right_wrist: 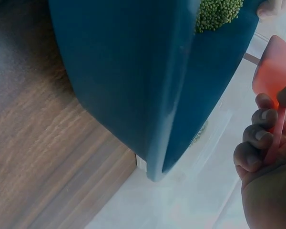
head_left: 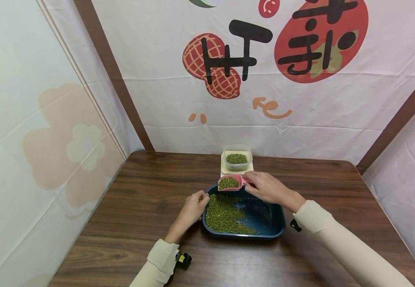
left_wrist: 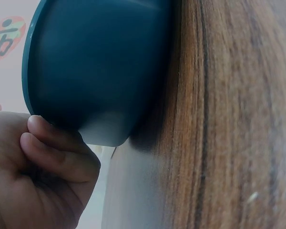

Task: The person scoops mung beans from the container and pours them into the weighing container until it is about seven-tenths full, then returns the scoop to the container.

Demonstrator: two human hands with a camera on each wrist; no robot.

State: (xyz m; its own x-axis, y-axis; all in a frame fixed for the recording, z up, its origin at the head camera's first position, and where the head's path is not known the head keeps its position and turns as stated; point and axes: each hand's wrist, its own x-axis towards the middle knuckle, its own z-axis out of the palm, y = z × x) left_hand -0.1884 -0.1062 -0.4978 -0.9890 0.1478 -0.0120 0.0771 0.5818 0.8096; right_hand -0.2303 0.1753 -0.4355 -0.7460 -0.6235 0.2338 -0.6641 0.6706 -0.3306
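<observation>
A pink scoop (right_wrist: pixel 275 67) heaped with green beans (head_left: pixel 228 183), which look like mung beans, is held by its handle in my right hand (head_left: pixel 269 188). It hovers over the far edge of the dark blue basin (head_left: pixel 261 214). My left hand (head_left: pixel 192 207) grips the basin's left rim with thumb and fingers, as the left wrist view shows. Inside the basin, loose green beans (head_left: pixel 223 217) cover mostly the left side, while bare bottom shows on the right. In the right wrist view, curled fingers (right_wrist: pixel 258 136) wrap the scoop's handle.
Behind the basin a clear plastic container (head_left: pixel 237 167) with green beans stands on a small pale platform (head_left: pixel 224 170), perhaps a scale. The brown wooden table (head_left: pixel 150 207) extends to both sides. A printed white cloth (head_left: pixel 164 95) hangs beyond its back edge.
</observation>
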